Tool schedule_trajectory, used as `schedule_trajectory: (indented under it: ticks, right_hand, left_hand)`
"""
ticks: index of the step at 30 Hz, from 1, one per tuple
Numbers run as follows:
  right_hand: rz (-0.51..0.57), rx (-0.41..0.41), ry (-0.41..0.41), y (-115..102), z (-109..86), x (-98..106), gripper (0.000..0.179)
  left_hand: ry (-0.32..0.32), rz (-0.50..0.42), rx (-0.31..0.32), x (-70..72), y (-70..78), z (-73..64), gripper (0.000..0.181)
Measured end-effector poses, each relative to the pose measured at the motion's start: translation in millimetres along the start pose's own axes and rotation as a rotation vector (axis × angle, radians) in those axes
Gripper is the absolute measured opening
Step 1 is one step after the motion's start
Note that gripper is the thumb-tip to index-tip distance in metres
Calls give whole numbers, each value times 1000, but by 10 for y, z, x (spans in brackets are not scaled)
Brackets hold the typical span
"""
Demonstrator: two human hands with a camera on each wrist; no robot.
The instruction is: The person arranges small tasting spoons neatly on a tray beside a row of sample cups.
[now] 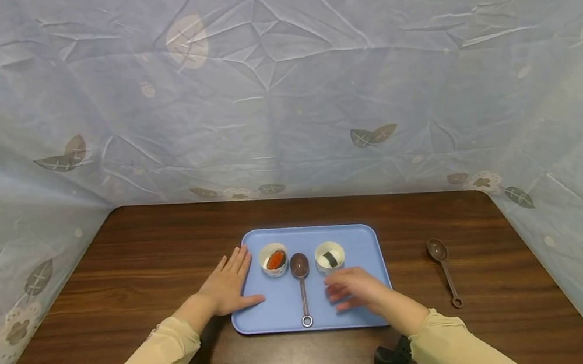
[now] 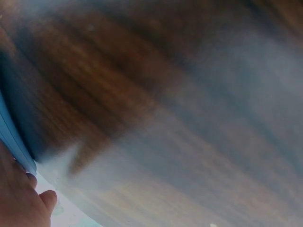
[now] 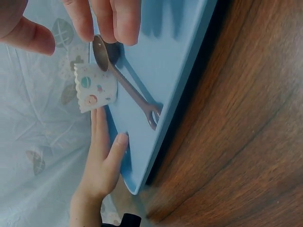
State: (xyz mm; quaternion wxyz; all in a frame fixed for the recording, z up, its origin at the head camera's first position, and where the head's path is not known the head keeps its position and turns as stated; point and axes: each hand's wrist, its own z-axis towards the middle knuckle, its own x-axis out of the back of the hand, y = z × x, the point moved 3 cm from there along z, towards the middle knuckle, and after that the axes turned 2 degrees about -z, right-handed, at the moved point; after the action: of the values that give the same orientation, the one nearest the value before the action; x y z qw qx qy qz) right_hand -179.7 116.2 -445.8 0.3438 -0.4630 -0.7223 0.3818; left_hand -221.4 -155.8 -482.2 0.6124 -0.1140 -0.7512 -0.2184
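Observation:
A blue tray (image 1: 349, 232) lies on the table with two small white cups. The left cup (image 1: 275, 272) holds an orange-red topped sushi piece (image 1: 276, 259), and the right cup (image 1: 324, 268) a white one with a dark band (image 1: 330, 259). Between them a brown spoon (image 1: 300, 266) lies lengthwise, its ringed handle end toward the near rim. My left hand (image 1: 226, 288) rests on the tray's left edge, fingers straight and thumb spread inward. Over the tray's right part, just nearer than the right cup, is my right hand (image 1: 357, 289); its fingers are relaxed, holding nothing.
A second brown spoon (image 1: 441, 258) lies on the wooden table (image 1: 170, 234) to the right of the tray. A black object (image 1: 392, 357) is beside the right wrist. Pale patterned sheeting (image 1: 264, 120) encloses the back and sides of the table.

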Motion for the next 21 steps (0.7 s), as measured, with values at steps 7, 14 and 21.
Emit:
schedule_trajectory:
  ticks: [7,14,21]
  right_hand:
    - [-50,-15,12,2,-59,133,40]
    - [-73,-36,20,14,-97,283,39]
    - [-77,-39,46,17,-136,503,41]
  left_hand:
    - [-1,8,1,-15,-14,3,102]
    - [13,-2,-2,-47,-37,9,103]
    - [2,5,4,-26,-28,16,101]
